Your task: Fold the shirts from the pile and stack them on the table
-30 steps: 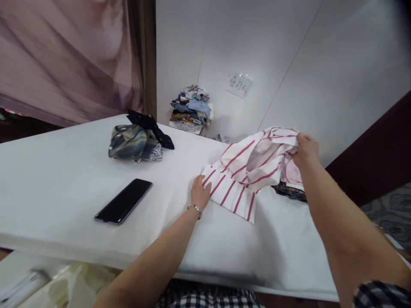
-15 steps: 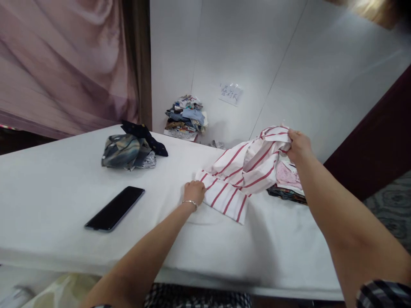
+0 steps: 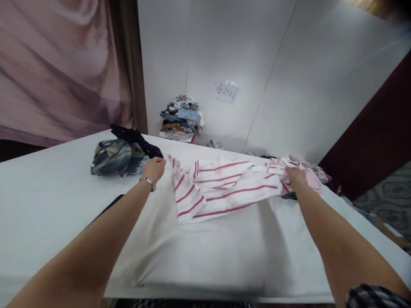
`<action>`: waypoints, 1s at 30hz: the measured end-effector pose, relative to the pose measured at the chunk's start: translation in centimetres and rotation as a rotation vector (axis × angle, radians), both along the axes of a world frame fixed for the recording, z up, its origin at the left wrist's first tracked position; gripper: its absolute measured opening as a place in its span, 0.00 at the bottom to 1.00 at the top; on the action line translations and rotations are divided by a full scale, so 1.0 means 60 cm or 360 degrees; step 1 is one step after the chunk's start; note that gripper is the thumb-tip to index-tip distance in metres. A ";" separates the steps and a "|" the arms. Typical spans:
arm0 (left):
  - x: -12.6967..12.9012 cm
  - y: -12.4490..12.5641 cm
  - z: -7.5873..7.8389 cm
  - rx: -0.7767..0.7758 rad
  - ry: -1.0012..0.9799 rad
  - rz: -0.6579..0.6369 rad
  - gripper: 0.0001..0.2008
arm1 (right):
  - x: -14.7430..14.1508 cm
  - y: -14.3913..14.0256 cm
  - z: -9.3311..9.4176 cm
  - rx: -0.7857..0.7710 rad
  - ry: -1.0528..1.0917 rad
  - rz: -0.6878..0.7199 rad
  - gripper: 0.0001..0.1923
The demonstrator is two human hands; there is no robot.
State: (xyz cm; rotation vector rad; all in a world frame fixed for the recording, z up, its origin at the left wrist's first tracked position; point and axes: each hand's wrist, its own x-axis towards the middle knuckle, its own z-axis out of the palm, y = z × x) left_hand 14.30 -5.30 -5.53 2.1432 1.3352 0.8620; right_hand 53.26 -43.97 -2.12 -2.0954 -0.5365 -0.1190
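A white shirt with red stripes [image 3: 224, 184] stretches sideways between my hands, low over the table and partly blurred. Its left end is folded over, with the stripes slanting there. My left hand [image 3: 154, 169], wearing a bracelet, is closed at the shirt's upper left corner; the pinched bit is hidden by the fingers. At the other end, my right hand [image 3: 294, 176] grips the bunched fabric, just in front of a pile of pink and other folded clothes [image 3: 312, 177].
Crumpled dark and grey-blue clothes [image 3: 117, 156] lie left of my left hand. My left forearm mostly covers a phone [image 3: 107, 208]. A tall clothes stack [image 3: 183, 117] stands by the wall beneath a handwritten sign [image 3: 226, 92]. White cloth covers the table [image 3: 224, 256].
My left hand has moved left and away from me, toward the dark clothes. The shirt's right part has come down and spread flatter, while my right hand is lower.
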 end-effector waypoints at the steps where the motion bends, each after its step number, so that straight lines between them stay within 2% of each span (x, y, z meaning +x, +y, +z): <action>1: 0.003 -0.019 -0.015 0.0029 -0.0001 -0.0083 0.13 | -0.004 -0.002 -0.022 -0.0056 0.0013 -0.0059 0.18; 3: 0.013 -0.070 -0.047 0.0083 -0.0008 -0.0289 0.14 | -0.015 0.000 -0.061 -0.0124 0.0020 -0.0128 0.10; 5: 0.026 -0.127 -0.076 0.0175 -0.0017 -0.0519 0.16 | -0.035 0.007 -0.095 -0.0170 0.0000 -0.0079 0.04; 9: 0.051 -0.211 -0.123 0.0465 0.0119 -0.1055 0.21 | -0.107 0.030 -0.155 -0.0295 -0.0007 0.0499 0.08; 12: 0.061 -0.226 -0.134 0.0496 0.0352 -0.1190 0.11 | -0.164 0.039 -0.190 -0.0493 0.0033 0.0844 0.23; 14: 0.060 -0.219 -0.127 0.0488 0.0410 -0.1135 0.00 | -0.188 0.039 -0.204 -0.0637 -0.0007 0.0932 0.28; 16: 0.047 -0.201 -0.109 0.0488 0.0374 -0.1018 0.08 | -0.199 0.038 -0.213 -0.0701 -0.0072 0.0932 0.27; 18: 0.019 -0.176 -0.091 0.0494 0.0317 -0.0841 0.10 | -0.199 0.037 -0.217 -0.0698 -0.0102 0.0890 0.25; 21: -0.050 -0.135 -0.081 0.0384 0.0203 -0.0351 0.12 | -0.192 0.042 -0.221 -0.0707 -0.0131 0.0853 0.24; 23: -0.104 -0.115 -0.090 0.0178 0.0138 0.0014 0.11 | -0.190 0.050 -0.222 -0.0757 -0.0187 0.0828 0.23; 25: -0.150 -0.106 -0.106 0.0000 0.0120 0.0237 0.10 | -0.192 0.062 -0.223 -0.0822 -0.0238 0.0819 0.24; 27: -0.177 -0.111 -0.121 0.0016 0.0117 0.0299 0.09 | -0.195 0.075 -0.222 -0.0893 -0.0281 0.0824 0.24; 30: -0.176 -0.133 -0.127 0.0304 0.0031 0.0172 0.13 | -0.198 0.094 -0.218 -0.1003 -0.0402 0.0817 0.22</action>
